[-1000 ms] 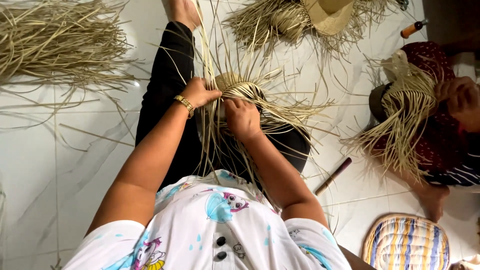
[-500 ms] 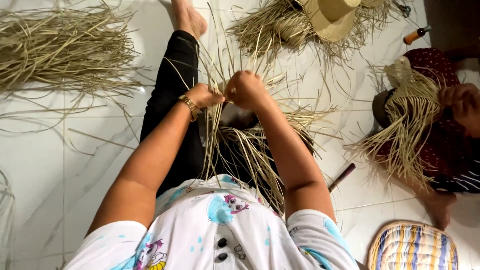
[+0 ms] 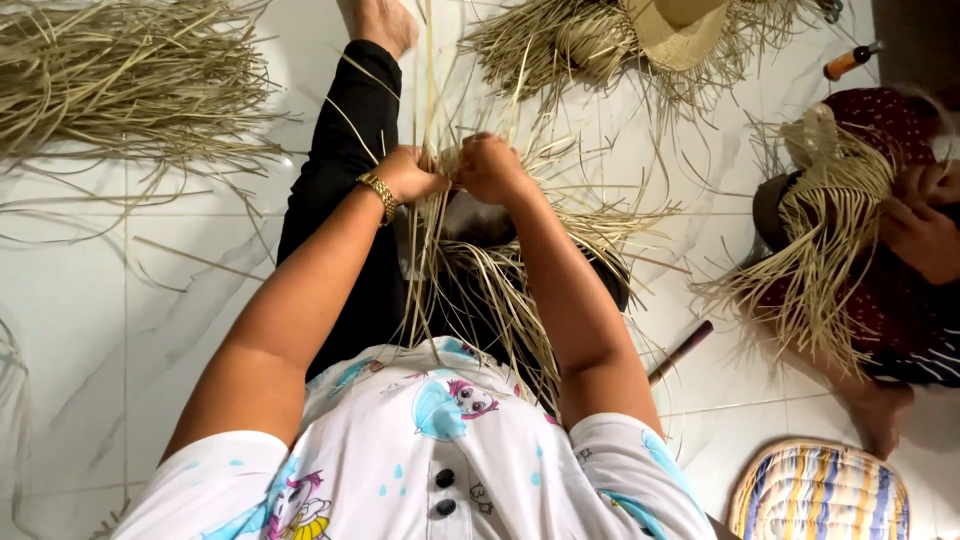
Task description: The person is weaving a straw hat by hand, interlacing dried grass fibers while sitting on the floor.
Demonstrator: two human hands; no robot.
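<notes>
Holding the straw strands (image 3: 452, 160) pinched between both fists, left hand (image 3: 410, 175) and right hand (image 3: 490, 165) closed tight, I keep tension even so the loose ends hanging below my fingers stay untangled.

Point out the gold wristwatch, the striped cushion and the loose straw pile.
gold wristwatch (image 3: 378, 193), head view, on its band.
striped cushion (image 3: 818, 495), head view, on its middle.
loose straw pile (image 3: 120, 85), head view, on its middle.

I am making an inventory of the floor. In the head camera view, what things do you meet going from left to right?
Loose straw pile → left hand → right hand → unfinished straw hat → wooden stick → striped cushion → co-worker's hand.
</notes>
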